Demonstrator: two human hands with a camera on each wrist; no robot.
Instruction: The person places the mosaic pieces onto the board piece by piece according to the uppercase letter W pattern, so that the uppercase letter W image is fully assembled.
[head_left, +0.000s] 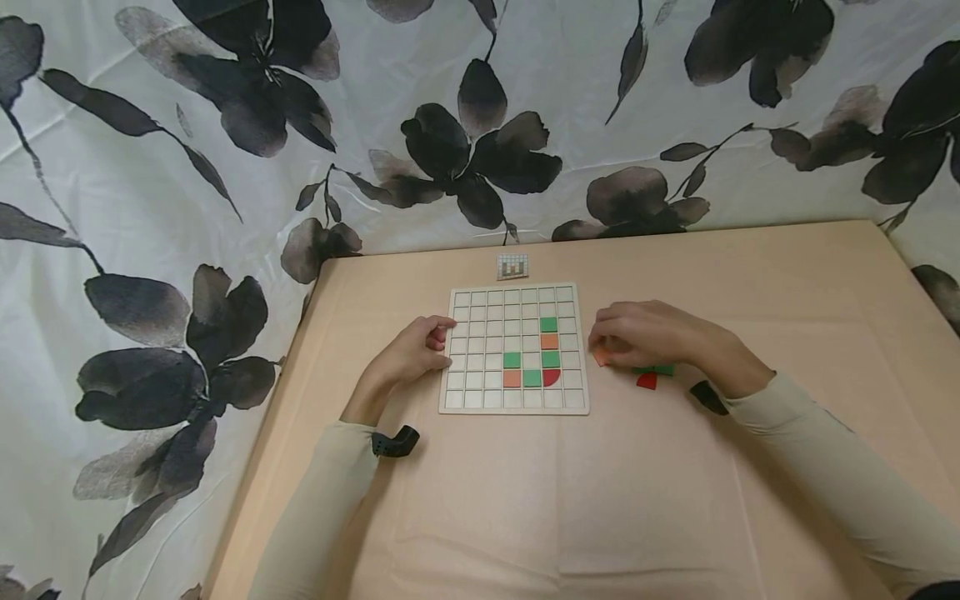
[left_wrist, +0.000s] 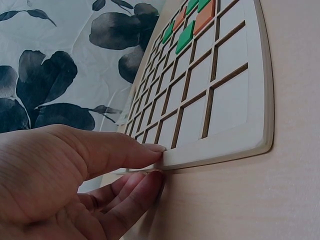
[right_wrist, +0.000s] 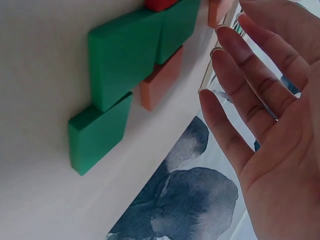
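Observation:
A pale grid board point(head_left: 470, 402) lies on the table, bearing several green and orange squares and one red rounded piece point(head_left: 551, 377). At its left edge my left hand point(head_left: 411, 350) grips the rim; in the left wrist view the thumb of that hand point(left_wrist: 75, 175) lies on top of the rim point(left_wrist: 215, 156), fingers curled at the side. Right of the board, my right hand point(head_left: 652, 333) pinches an orange piece point(head_left: 601, 356) at its fingertips. The right wrist view shows the hand point(right_wrist: 280, 130) with this piece point(right_wrist: 217, 13) partly hidden, beside loose green pieces point(right_wrist: 125, 55).
Beyond the board's far edge lies a small card with a printed grid pattern point(head_left: 512, 267). Loose green pieces point(head_left: 660, 369) and a red piece point(head_left: 647, 381) lie under and beside my right hand. Floral fabric point(head_left: 420, 75) hangs behind the table and along its left side.

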